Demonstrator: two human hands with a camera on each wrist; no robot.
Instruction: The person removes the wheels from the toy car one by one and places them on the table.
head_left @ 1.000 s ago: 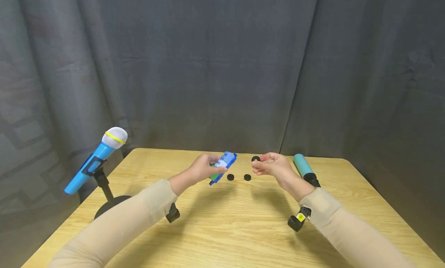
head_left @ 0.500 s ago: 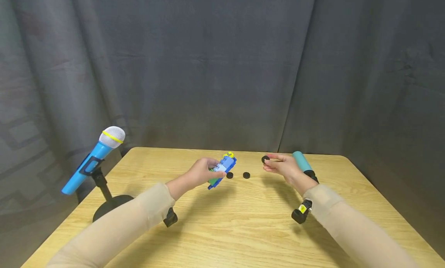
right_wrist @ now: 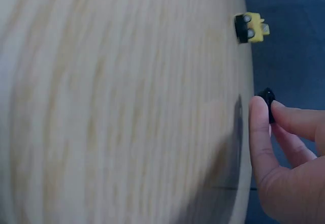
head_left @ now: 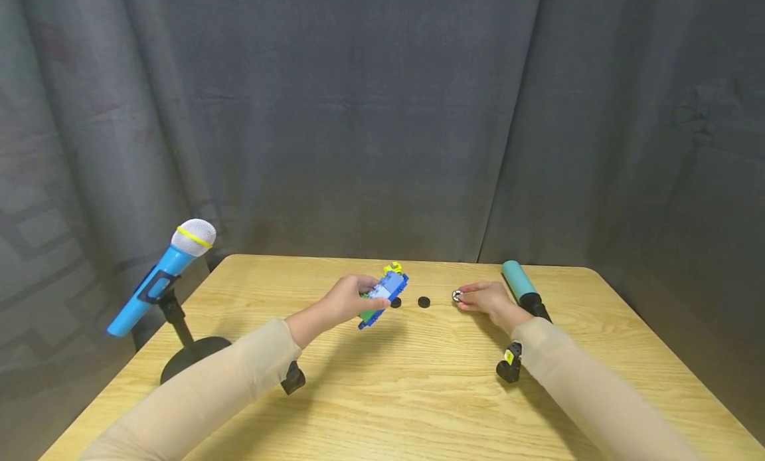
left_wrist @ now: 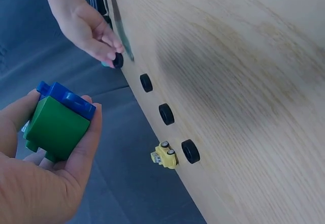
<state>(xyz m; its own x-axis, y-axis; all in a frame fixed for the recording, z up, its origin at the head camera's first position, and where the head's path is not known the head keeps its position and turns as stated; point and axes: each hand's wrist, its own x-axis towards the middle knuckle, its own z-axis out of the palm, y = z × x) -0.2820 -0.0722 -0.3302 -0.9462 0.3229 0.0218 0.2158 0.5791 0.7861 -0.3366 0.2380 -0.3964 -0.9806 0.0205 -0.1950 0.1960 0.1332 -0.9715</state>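
My left hand holds a toy-brick assembly above the table. Blue, light blue and green bricks show on it; the left wrist view shows its green end. To the right, my right hand pinches a small black toy wheel low over the tabletop, its white hub showing. Whether this wheel touches the wood I cannot tell. Between the hands lie more black wheels, one in full view and another partly hidden by the assembly. The left wrist view shows a third loose wheel.
A small yellow toy piece with round eye-like parts stands behind the assembly. At the left is a blue toy microphone on a black stand. A teal cylinder with a black end lies right of my right hand. Grey curtains border the wooden table.
My right hand has moved right and then down towards the table with the wheel, whose white hub has turned into view. The left hand stays nearly still; the yellow piece has come into view.
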